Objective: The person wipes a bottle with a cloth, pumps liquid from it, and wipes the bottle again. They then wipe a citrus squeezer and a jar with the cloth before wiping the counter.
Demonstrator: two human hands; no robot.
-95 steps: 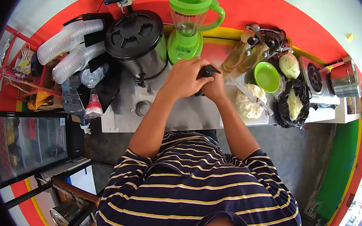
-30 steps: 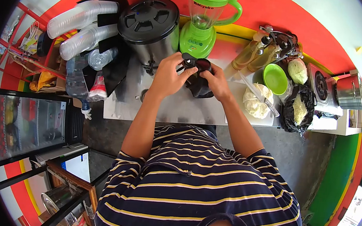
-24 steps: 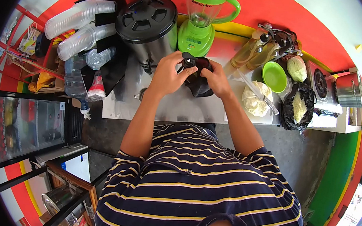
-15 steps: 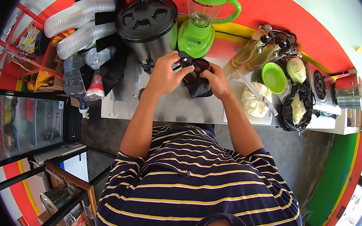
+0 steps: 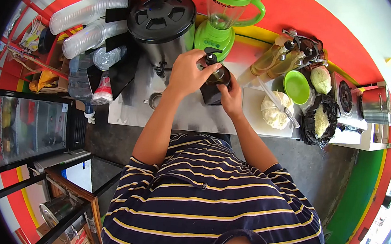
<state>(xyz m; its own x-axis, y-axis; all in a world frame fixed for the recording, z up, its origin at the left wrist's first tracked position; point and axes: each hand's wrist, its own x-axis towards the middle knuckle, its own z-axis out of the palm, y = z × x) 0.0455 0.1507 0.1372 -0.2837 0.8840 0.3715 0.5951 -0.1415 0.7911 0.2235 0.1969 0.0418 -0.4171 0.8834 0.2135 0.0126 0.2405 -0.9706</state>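
Note:
A dark pump bottle (image 5: 211, 95) with a black pump top stands at the steel counter in front of me, between my two hands. My left hand (image 5: 187, 73) is closed at the collar of the pump, thumb and fingers pinching it from the left. The right side of the bottle's body is gripped by my right hand (image 5: 231, 97), its thumb lying across the front. Left of the bottle, near my left wrist, sits a small metal cup (image 5: 154, 101). Behind the hands rises a green blender (image 5: 215, 39).
A steel drink dispenser (image 5: 163, 20) with a black lid stands back left, beside stacked clear plastic cups (image 5: 90, 13). Two pump bottles of yellowish liquid (image 5: 267, 60), a green bowl (image 5: 296, 87), a cabbage (image 5: 274, 113) with a knife (image 5: 280, 102) across it, and a black bag (image 5: 310, 126) are right.
The pump top has risen a little and the bottle looks more upright. My left fingers have shifted to the collar, and more of the metal cup shows. The view has moved slightly.

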